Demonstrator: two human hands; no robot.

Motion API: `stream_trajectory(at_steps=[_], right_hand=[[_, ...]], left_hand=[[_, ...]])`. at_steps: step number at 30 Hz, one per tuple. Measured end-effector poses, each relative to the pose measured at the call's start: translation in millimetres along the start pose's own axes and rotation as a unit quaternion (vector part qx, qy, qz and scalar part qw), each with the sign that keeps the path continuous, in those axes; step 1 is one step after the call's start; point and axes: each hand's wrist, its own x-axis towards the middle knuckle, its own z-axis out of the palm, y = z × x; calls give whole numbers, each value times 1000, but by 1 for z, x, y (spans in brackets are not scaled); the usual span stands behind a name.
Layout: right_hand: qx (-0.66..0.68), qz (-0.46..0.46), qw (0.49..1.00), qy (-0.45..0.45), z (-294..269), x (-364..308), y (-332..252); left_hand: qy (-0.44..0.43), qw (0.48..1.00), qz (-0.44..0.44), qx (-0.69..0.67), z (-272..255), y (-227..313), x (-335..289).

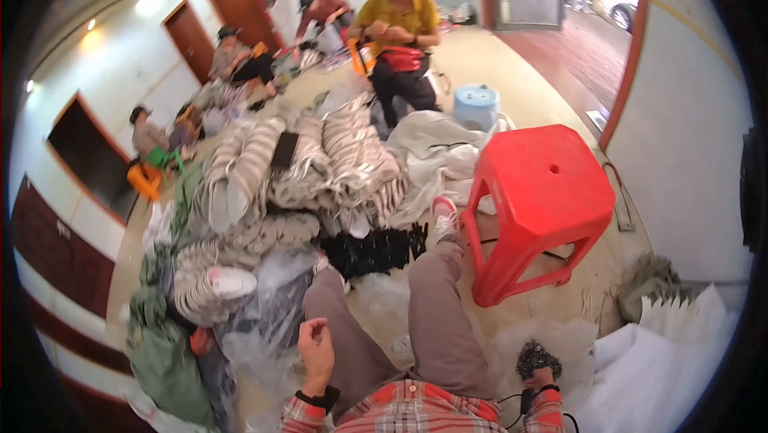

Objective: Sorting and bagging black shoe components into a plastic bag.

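My left hand [316, 351] is raised above my left thigh, fingers loosely bent and a gap beside the thumb, with nothing visible in it. Low on the right, my right hand [543, 379] reaches down to a dark, glinting heap of small pieces [538, 358] on clear plastic sheeting [500, 345]. Its fingertips are hidden in the heap, so I cannot tell whether they grip any. Ahead of my feet lies a row of black strips [372, 252]. Beyond and left of it are bundles of beige-and-white shoe-shaped pieces [356, 149], with a black flat rectangle [285, 150] on top.
A red plastic stool [544, 161] stands right of my leg; a blue stool [477, 105] is farther back. Green sacking [160, 353] lies left, white sheets [656, 377] lower right. A person in a yellow top [400, 21] sits ahead; several others work farther left.
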Motion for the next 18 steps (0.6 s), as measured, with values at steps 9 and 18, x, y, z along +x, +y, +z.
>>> stream_trajectory(at_steps=[9,18], right_hand=[[-212,-220,945,-118,124,-114,-102],[-298,-298,882,-212,169,-136,-121]], left_hand=[[125,991,5,43,-11,-47,-18],[159,987,15,18,-38,-70,-23]])
